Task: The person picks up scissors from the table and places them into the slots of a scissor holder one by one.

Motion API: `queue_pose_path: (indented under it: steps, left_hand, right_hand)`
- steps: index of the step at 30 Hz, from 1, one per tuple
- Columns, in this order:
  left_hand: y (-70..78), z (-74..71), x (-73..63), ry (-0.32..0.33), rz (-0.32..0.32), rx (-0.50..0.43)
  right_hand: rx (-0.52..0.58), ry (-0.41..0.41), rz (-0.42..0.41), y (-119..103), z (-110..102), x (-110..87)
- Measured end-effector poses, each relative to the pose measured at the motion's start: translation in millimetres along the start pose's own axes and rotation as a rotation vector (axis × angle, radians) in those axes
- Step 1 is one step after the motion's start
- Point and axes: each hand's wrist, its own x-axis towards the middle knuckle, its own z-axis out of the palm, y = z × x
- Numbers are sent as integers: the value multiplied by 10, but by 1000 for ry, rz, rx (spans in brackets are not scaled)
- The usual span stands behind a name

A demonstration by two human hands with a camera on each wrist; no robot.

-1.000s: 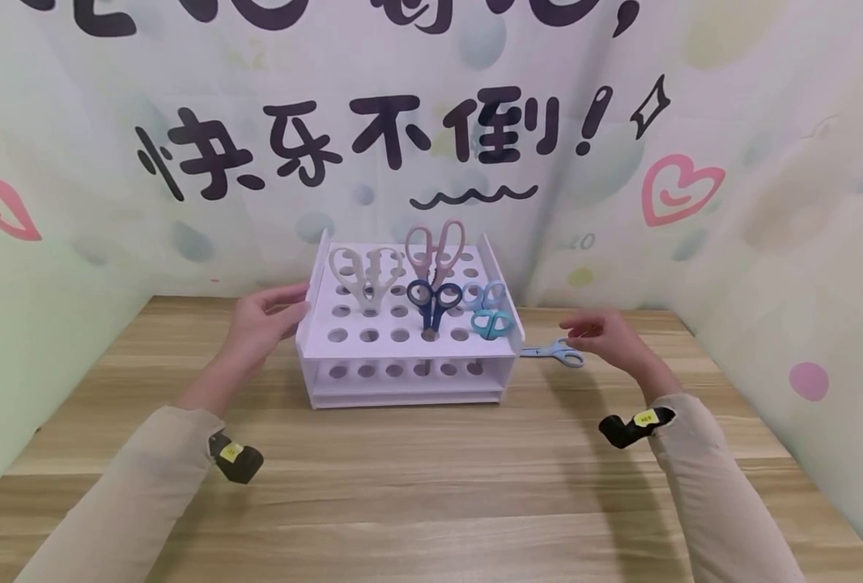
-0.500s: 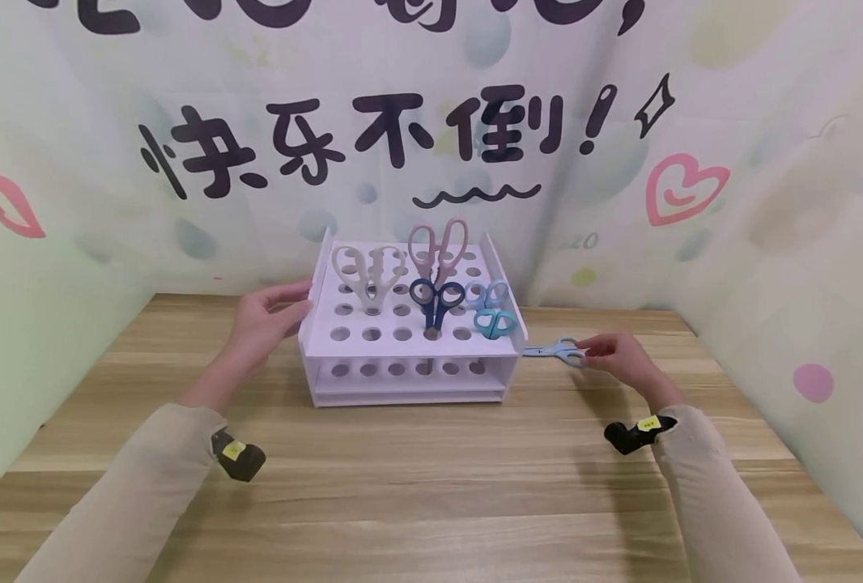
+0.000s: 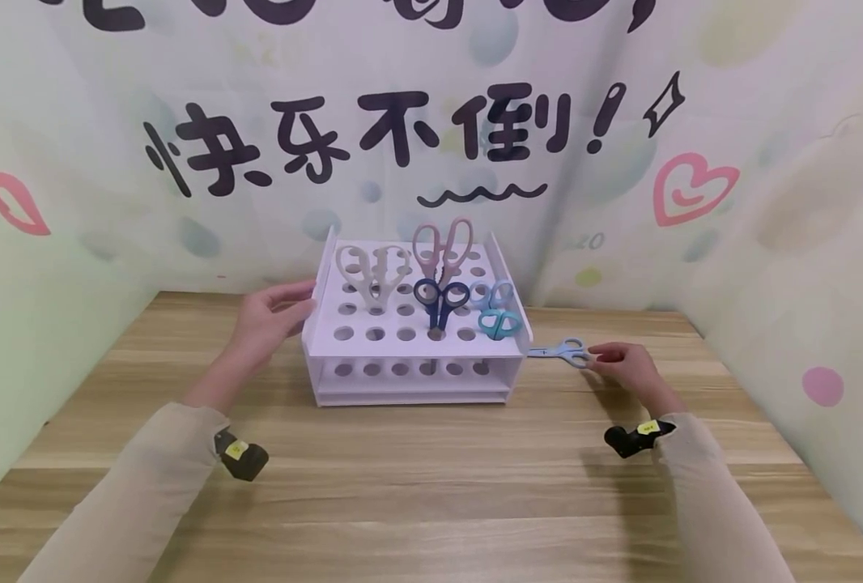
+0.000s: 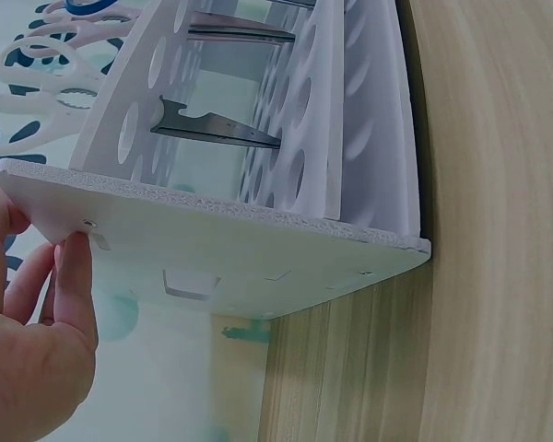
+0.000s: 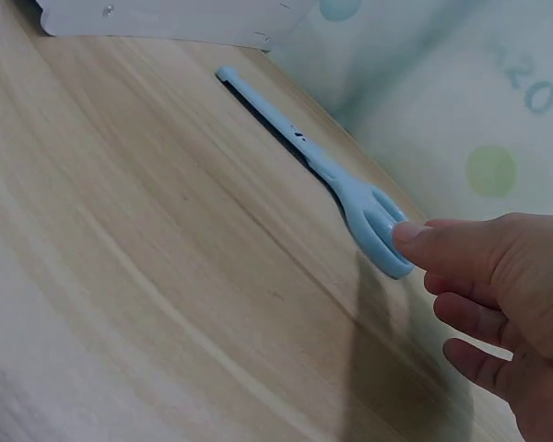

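My left hand (image 3: 264, 324) is at the side of a white rack (image 3: 359, 346) with rows of round holes. In the left wrist view its fingertips touch the outer face and edge of the side panel (image 4: 221, 244). To the right of the rack, my right hand (image 3: 631, 368) pinches the handle end of light blue scissors (image 5: 300, 138), thumb over the finger loop. Their blades are together and point towards the rack. Standing handles up in the rack are cream scissors (image 3: 368, 293), pink scissors (image 3: 453, 247), navy scissors (image 3: 441, 312), light blue scissors (image 3: 491, 296) and teal scissors (image 3: 499, 324).
The rack stands on a wood-grain table (image 3: 417, 478), near the printed wall cloth (image 3: 257, 219) behind it. A lower holed shelf (image 3: 413, 374) shows under the rack's top. Dark blades (image 4: 221, 129) hang through its holes in the left wrist view.
My right hand has come down from above the light blue scissors and now pinches their handle end. The left hand stays at the rack's side; the head view has shifted slightly.
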Motion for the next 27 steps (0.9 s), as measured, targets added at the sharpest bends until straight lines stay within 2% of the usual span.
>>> queue_pose_path:
  steps: [10,20,27]
  left_hand:
    - [-8,-4,-2,1,-12,10]
    - [-9,6,0,2,-2,-2]
    - [-4,11,-6,6,-3,-10]
  right_hand:
    - [-8,4,57,53,73,46]
    - [-39,44,21,91,140,46]
    - [-42,38,48,83,174,47]
